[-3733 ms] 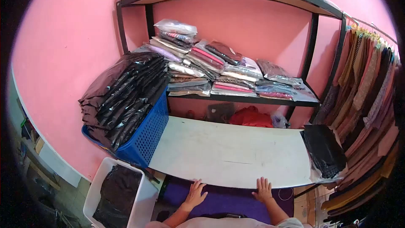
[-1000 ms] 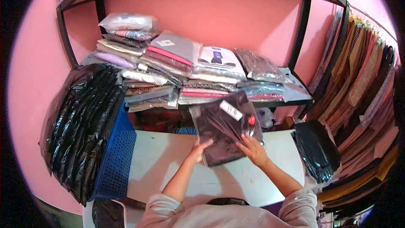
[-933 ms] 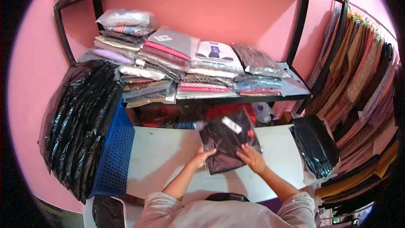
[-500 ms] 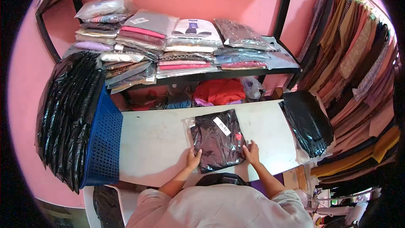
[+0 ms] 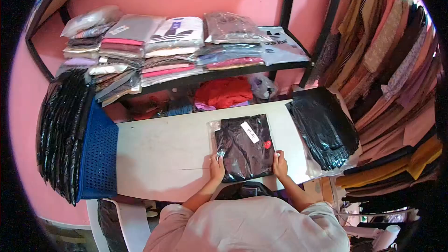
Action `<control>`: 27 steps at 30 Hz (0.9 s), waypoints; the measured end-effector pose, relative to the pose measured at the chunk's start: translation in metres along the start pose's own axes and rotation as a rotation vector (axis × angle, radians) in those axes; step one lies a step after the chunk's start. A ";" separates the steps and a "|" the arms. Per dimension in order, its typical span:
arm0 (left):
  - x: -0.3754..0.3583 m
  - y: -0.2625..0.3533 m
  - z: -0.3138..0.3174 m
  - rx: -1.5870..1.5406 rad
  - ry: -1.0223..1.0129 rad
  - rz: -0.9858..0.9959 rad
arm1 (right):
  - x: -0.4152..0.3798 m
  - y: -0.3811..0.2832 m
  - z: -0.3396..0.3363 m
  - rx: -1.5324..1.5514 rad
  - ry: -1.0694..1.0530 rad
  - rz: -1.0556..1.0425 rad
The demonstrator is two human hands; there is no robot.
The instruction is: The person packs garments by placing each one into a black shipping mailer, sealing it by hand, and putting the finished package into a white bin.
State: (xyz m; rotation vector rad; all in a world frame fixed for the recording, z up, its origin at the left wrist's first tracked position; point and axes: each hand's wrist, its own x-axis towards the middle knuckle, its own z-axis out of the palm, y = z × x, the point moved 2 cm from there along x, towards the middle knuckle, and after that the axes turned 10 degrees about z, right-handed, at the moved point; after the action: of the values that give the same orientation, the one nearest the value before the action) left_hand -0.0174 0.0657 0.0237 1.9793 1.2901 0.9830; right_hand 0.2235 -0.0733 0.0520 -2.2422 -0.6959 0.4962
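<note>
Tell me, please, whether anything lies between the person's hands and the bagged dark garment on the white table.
Nothing visible does. The left hand and the right hand already rest on the near corners of the bagged dark garment, which lies flat on the white table. The stack of black bags sits apart to its right.

L hand (image 5: 217, 167) & R hand (image 5: 280, 164) low, palms down, fingers forward.

pale pinkish-beige top, long sleeves
</note>
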 end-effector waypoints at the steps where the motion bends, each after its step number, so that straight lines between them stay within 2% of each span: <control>1: -0.001 0.008 0.006 0.032 0.001 0.050 | 0.003 0.014 -0.008 -0.015 0.011 0.020; 2: -0.004 0.013 0.011 0.025 -0.048 -0.012 | 0.007 0.027 -0.014 -0.020 0.018 0.029; 3: -0.005 0.015 0.014 0.080 -0.088 0.020 | 0.010 0.036 -0.018 -0.055 -0.041 0.020; 5: -0.008 0.020 0.016 0.120 -0.072 0.021 | 0.011 0.040 -0.026 -0.121 -0.145 0.001; 9: -0.009 0.022 0.019 0.207 -0.064 -0.060 | 0.024 0.051 -0.035 -0.228 -0.204 -0.121; 11: -0.014 0.014 0.020 0.226 -0.030 -0.076 | 0.036 0.033 -0.066 -0.195 -0.052 -0.321; 13: -0.018 0.014 0.022 0.238 0.017 -0.044 | 0.064 0.041 -0.102 -0.124 0.086 -0.342; 15: -0.020 0.030 0.017 0.287 0.021 -0.046 | 0.090 0.053 -0.135 -0.138 0.307 -0.330; 17: -0.025 0.033 0.020 0.306 0.026 -0.058 | 0.116 0.082 -0.153 -0.366 0.367 -0.171; 19: -0.027 0.035 0.021 0.380 0.074 -0.013 | 0.119 0.098 -0.164 -0.391 0.355 -0.175; 21: -0.027 0.038 0.021 0.398 0.059 -0.004 | 0.122 0.107 -0.165 -0.499 0.229 -0.098; 25: -0.027 0.041 0.021 0.439 0.008 -0.117 | 0.125 0.112 -0.157 -0.669 0.098 -0.091; 27: -0.026 0.040 0.022 0.453 0.007 -0.131 | 0.130 0.120 -0.149 -0.748 0.115 -0.096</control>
State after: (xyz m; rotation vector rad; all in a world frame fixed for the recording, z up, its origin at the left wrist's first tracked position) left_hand 0.0139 0.0249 0.0361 2.1784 1.7421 0.6764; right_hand 0.4435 -0.1436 0.0439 -2.8713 -1.0443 0.0442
